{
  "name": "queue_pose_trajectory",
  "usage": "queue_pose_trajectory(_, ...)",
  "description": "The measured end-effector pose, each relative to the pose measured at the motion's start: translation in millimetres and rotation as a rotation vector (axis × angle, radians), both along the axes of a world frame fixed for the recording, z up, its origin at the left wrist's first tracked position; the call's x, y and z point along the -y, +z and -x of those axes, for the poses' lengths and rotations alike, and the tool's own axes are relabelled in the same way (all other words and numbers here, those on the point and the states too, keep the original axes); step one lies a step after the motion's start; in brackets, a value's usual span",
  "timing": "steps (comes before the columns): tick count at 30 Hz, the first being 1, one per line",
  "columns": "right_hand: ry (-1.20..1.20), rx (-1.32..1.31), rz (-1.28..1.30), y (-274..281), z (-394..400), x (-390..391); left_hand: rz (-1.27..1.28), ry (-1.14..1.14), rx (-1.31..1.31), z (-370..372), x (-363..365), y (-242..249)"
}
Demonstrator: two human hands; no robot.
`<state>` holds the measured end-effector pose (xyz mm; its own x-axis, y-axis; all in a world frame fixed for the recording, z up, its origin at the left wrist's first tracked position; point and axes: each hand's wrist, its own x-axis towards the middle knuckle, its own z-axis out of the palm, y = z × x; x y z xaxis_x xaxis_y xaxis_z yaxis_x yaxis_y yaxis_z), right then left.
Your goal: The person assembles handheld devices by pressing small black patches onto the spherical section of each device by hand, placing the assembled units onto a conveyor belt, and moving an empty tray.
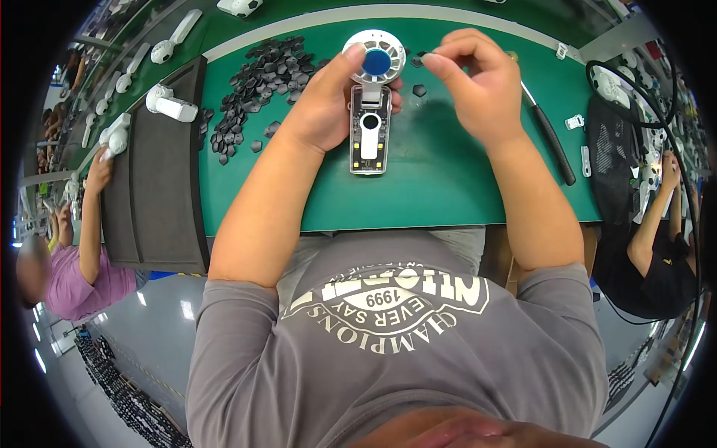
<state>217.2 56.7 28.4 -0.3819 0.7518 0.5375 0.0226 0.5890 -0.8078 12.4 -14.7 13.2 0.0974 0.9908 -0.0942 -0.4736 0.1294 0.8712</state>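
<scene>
My left hand (326,101) is wrapped round a small handheld fan (368,138), its thumb on the rim of the round white head. The fan's head has a blue disc (376,63) in the middle. Its clear handle shows a dark circuit board and a white strip inside, and points towards me. To the right, my right hand (482,82) is raised with thumb and forefinger drawn together in a pinch; I cannot tell what is between them. Close by the thumb tip is a small black piece (416,60), and another black five-sided piece (420,90) lies below it on the green mat.
A heap of black pieces (261,78) covers the mat's (441,187) left side. Beyond it is a dark tray (153,187) with a white fan (172,104). A black-handled screwdriver (553,142) lies right. People sit at both sides; a black cable (635,119) hangs at right.
</scene>
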Motion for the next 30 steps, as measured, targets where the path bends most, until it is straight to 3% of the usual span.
queue_pose_trajectory(1, -0.003, -0.003, 0.003, -1.0, 1.5, 1.2, 0.0, 0.004, -0.013, 0.1, 1.0, 0.7)
queue_pose_trajectory(4, 0.283, -0.139, 0.481, -4.1, 5.4, 1.6, -0.02, -0.043, 0.019, -0.4, 3.2, -3.0)
queue_pose_trajectory(8, 0.496, -0.174, 0.608, -11.7, 8.3, 1.3, -0.015, -0.054, -0.022, -8.1, 4.6, -4.1)
queue_pose_trajectory(13, 0.486, -0.087, 0.507, -17.8, 12.7, 0.2, -0.009, -0.035, -0.077, -9.9, 5.4, -2.4)
queue_pose_trajectory(17, 0.531, -0.223, 0.548, -20.0, 20.2, 8.4, -0.022, -0.04, -0.086, -12.0, 4.3, -2.9)
queue_pose_trajectory(20, 0.687, -0.194, 0.669, -17.6, 16.4, 5.6, -0.059, -0.022, -0.14, -14.5, 5.5, -1.3)
queue_pose_trajectory(24, 0.768, -0.203, 0.596, -19.8, 12.5, -4.2, -0.119, -0.012, -0.208, -15.9, 8.8, 1.1)
queue_pose_trajectory(30, 0.683, -0.227, 0.516, -24.5, 15.8, -8.0, -0.138, -0.037, -0.276, -14.5, 7.2, -2.8)
